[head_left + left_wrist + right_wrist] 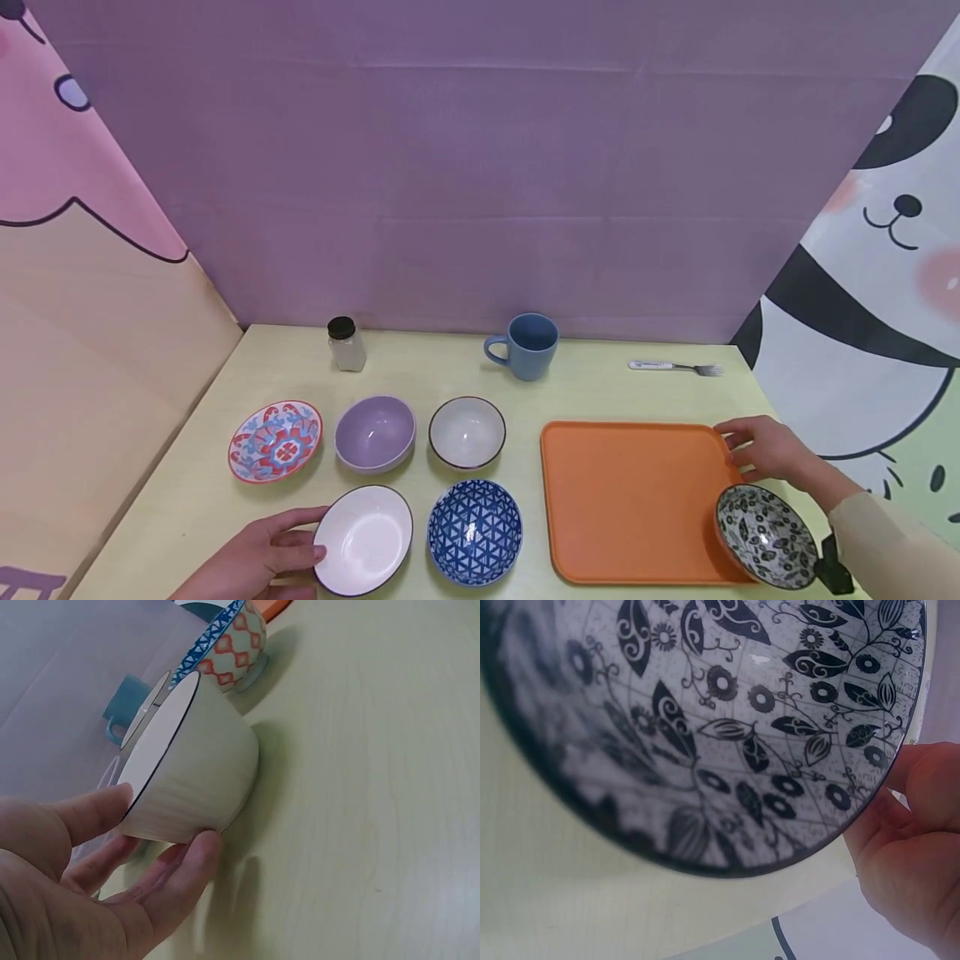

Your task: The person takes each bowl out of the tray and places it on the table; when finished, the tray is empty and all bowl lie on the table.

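My left hand [273, 554] pinches the rim of a white bowl [363, 540] with a thin dark edge. In the left wrist view, the thumb lies over that bowl's [199, 754] rim and other fingers touch its outside. Over at the right, my right hand [768, 450] grips the upper right edge of an orange tray [630, 500]. A black-and-white floral bowl [767, 536] sits at the tray's lower right edge, under the right wrist. That floral bowl [727, 727] fills much of the right wrist view and partly hides the right hand [915, 840].
A blue patterned bowl [475, 533] stands beside the white one. Behind are a red-and-blue patterned dish [275, 442], a purple bowl [375, 434] and a dark-rimmed pale bowl [467, 432]. Along the back are a black-lidded shaker [347, 344], a blue mug [531, 347] and a fork [675, 367].
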